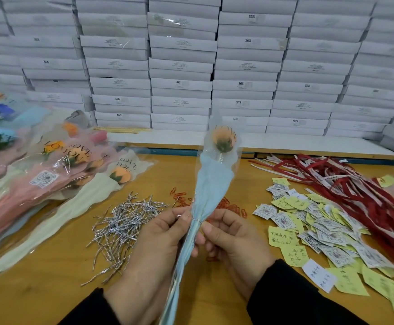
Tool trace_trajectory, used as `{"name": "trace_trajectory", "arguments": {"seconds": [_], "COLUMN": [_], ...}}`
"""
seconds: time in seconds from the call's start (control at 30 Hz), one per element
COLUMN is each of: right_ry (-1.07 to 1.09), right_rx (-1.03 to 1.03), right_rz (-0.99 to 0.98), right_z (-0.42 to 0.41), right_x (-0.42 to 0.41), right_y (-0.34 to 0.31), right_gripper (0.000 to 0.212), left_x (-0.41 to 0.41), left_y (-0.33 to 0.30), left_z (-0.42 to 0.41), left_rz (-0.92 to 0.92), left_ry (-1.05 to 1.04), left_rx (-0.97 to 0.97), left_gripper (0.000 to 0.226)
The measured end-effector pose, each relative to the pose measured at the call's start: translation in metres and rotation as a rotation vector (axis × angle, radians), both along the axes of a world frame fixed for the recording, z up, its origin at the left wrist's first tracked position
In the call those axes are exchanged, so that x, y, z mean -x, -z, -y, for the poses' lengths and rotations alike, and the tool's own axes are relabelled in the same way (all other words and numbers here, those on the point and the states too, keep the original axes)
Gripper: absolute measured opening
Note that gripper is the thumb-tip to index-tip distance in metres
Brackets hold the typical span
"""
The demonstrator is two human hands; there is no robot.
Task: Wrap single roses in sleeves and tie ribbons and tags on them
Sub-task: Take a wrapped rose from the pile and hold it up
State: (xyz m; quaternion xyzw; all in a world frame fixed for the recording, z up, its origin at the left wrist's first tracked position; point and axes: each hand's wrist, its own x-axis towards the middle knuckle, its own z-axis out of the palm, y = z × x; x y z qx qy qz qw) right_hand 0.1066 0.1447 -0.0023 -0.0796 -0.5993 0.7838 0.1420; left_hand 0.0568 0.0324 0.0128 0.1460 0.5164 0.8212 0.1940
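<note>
Right now the step in hand looks like tying off the sleeve neck: a single orange rose in a clear-and-pale-blue plastic sleeve (211, 184) stands near upright at frame centre, bloom at 12 o'clock, tail running to 6. A thin silver wire twist tie (197, 220) rings the pinched neck. The left hand (153, 249) has its grip closed on the sleeve just below the tie, w/ thumb and forefinger nipping what seems the tie's loose end at approx 9 o'clock of the neck. The right hand (232, 242) pinches the neck from 3 o'clock, fingers curled round it.

Judging by this, the twist isn't finished; next move prob. needs a few turns of the tie ends while the other hand keeps the neck from spinning, then a ribbon and tag.

Supplies sit close: loose heap of silver twist ties (123, 221) at 9 o'clock, red paper clips (232, 205) behind the sleeve, scattered yellow notes and white printed tags (318, 231) at 3 o'clock, red-and-white ribbons (346, 184) at 2 o'clock. Finished wrapped roses (50, 172) pile up at 10 o'clock. The wooden desk (50, 289) shows bare room at 7 o'clock; stacked white boxes (191, 66) wall off the far edge, so the bloom has little room to tip fwd.
</note>
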Motion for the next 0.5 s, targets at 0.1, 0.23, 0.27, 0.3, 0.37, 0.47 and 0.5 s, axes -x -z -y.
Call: {"name": "trace_trajectory", "arguments": {"seconds": [0.1, 0.23, 0.27, 0.3, 0.37, 0.47, 0.5], "right_ry": [-0.033, -0.003, 0.009, 0.02, 0.038, 0.055, 0.06], "right_rx": [-0.055, -0.095, -0.099, -0.103, -0.114, -0.127, -0.133], "right_rz": [-0.056, -0.091, -0.091, -0.09, -0.092, -0.099, -0.101], "right_z": [-0.0022, -0.0039, -0.0038, -0.0037, -0.003, -0.003, -0.0031], "right_x": [-0.0005, -0.0009, -0.0011, -0.0012, -0.0016, -0.0024, -0.0028], "right_y": [-0.0008, -0.0004, -0.0005, -0.0006, -0.0018, -0.0034, -0.0039], "right_gripper": [0.03, 0.017, 0.016, 0.016, 0.018, 0.02, 0.021], "left_x": [-0.0006, -0.0001, 0.0, 0.0002, 0.0001, -0.0017, -0.0024], "left_y": [-0.0023, -0.0032, -0.0031, -0.0023, -0.0007, 0.0019, 0.0023], "left_z": [0.0, -0.0005, -0.0004, -0.0003, -0.0002, 0.0001, 0.0003], "left_rz": [0.005, 0.033, 0.032, 0.022, -0.008, -0.024, -0.019], "left_ry": [0.019, -0.02, -0.028, -0.034, -0.039, -0.057, -0.062], "left_rx": [-0.005, -0.006, 0.001, 0.014, 0.053, 0.091, 0.097], "left_gripper": [0.019, 0.02, 0.021, 0.02, 0.021, 0.024, 0.023]}}
